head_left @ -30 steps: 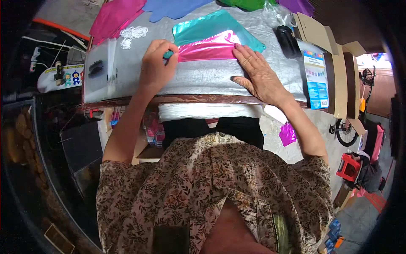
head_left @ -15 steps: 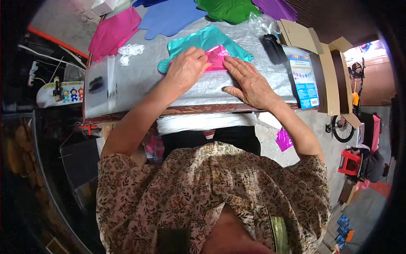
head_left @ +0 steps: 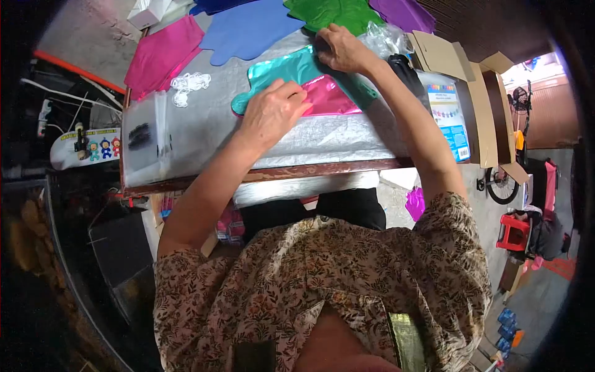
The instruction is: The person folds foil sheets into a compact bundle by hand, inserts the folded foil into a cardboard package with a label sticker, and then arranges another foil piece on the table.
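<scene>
A pink foil piece (head_left: 331,99) lies over a teal foil piece (head_left: 276,69) near the middle of the table. My left hand (head_left: 273,111) is on the left end of the pink foil, its fingers bent and pressed together at the edge. My right hand (head_left: 341,49) is above the teal foil's upper edge, beside the green foil (head_left: 344,12), with its fingers curled downward. Whatever those right fingertips touch is hidden.
White string (head_left: 189,87) and magenta foil (head_left: 162,56) lie at the left. Blue foil (head_left: 248,28) and purple foil (head_left: 406,13) line the back. A dark bottle-like object (head_left: 404,74), a printed packet (head_left: 447,118) and open cardboard boxes (head_left: 489,118) stand right.
My right hand has lifted off the pink foil and moved up and left to the teal foil's far edge. More pink foil shows now. My left hand stays at its left end.
</scene>
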`<state>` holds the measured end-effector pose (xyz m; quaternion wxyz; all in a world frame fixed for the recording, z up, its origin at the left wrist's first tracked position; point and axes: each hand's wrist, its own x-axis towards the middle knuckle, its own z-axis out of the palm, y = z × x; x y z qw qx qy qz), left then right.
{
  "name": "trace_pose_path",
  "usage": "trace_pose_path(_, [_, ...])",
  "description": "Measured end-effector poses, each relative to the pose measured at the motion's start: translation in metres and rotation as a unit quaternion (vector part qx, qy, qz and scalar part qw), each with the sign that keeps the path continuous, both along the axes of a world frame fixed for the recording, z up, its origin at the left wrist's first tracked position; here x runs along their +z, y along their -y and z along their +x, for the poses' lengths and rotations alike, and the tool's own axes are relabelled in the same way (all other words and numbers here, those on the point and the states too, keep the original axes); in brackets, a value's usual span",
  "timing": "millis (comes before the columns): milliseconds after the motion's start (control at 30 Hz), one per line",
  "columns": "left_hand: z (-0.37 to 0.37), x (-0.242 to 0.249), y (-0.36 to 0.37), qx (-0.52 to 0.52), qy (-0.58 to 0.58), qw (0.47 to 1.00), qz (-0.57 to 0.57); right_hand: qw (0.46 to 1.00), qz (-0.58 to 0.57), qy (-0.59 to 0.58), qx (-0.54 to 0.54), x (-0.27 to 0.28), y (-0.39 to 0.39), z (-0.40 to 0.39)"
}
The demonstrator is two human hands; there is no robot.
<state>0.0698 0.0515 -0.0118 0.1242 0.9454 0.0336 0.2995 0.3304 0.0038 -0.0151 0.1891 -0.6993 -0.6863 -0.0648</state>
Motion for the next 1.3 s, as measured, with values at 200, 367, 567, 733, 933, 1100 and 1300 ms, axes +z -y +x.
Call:
trace_pose_path(200, [-0.001,-0.001,-0.009,-0.03,0.007,0.999,-0.017,0.993,-0.1,-0.069,-0.007,0.018,0.001,0.0])
trace_pose_path(367, [-0.001,-0.007,-0.013,-0.043,0.008,0.998,-0.034,0.964,-0.15,-0.215,-0.051,0.022,0.008,0.002])
trace_pose_path(567, [-0.004,-0.002,-0.013,-0.042,0.004,0.998,-0.036,0.978,0.045,-0.202,0.007,0.03,0.056,-0.05])
trace_pose_path(733, [-0.008,0.0,-0.009,-0.024,-0.019,0.999,-0.037,0.995,0.058,-0.067,0.056,0.016,0.083,-0.083])
trace_pose_path(933, [-0.007,-0.017,-0.025,-0.015,0.014,0.998,-0.056,0.995,0.046,-0.032,0.084,0.01,0.095,-0.089])
trace_pose_path(1100, [-0.001,-0.018,-0.041,0.061,0.037,0.997,-0.035,0.994,0.035,-0.005,0.099,0.008,0.104,-0.097])
trace_pose_path(1300, [0.015,-0.02,-0.062,0.049,0.001,0.996,-0.079,0.995,0.035,0.061,0.072,0.004,0.105,-0.112])
